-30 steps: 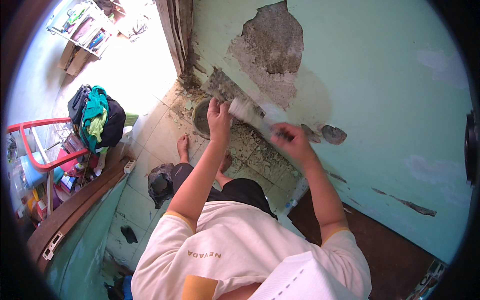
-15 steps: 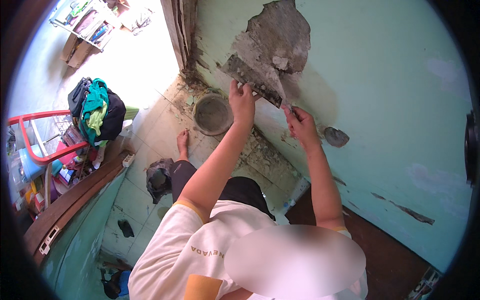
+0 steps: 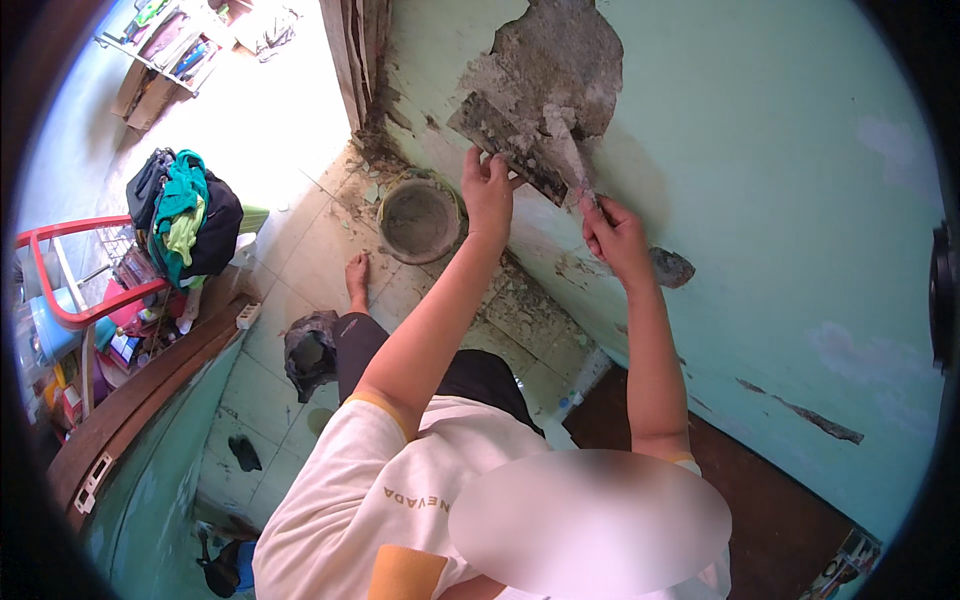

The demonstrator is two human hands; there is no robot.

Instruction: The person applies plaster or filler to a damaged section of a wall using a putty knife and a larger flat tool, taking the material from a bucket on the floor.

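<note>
My left hand (image 3: 487, 195) grips the lower edge of a dark flat board (image 3: 500, 143) smeared with grey mortar, tilted close against the wall. In my right hand (image 3: 614, 238) is a narrow trowel (image 3: 570, 155), held by its handle. Its blade, coated with grey mortar, points up past the board's right part and overlaps the rough bare patch (image 3: 565, 70) in the green wall. Whether the blade touches the wall I cannot tell. A round bucket (image 3: 421, 222) of grey mix stands on the floor below my left hand.
Broken plaster bits (image 3: 375, 190) litter the tiles along the wall's foot. A dark crumpled bag (image 3: 311, 355) lies beside my leg. To the left are a red-framed rack (image 3: 85, 310) and heaped clothes (image 3: 185, 215). A dark hole (image 3: 670, 268) marks the wall right of my right hand.
The trowel blade has swung up from the board's right end to overlap the lower part of the bare patch. My right hand has shifted slightly right; the left still holds the board.
</note>
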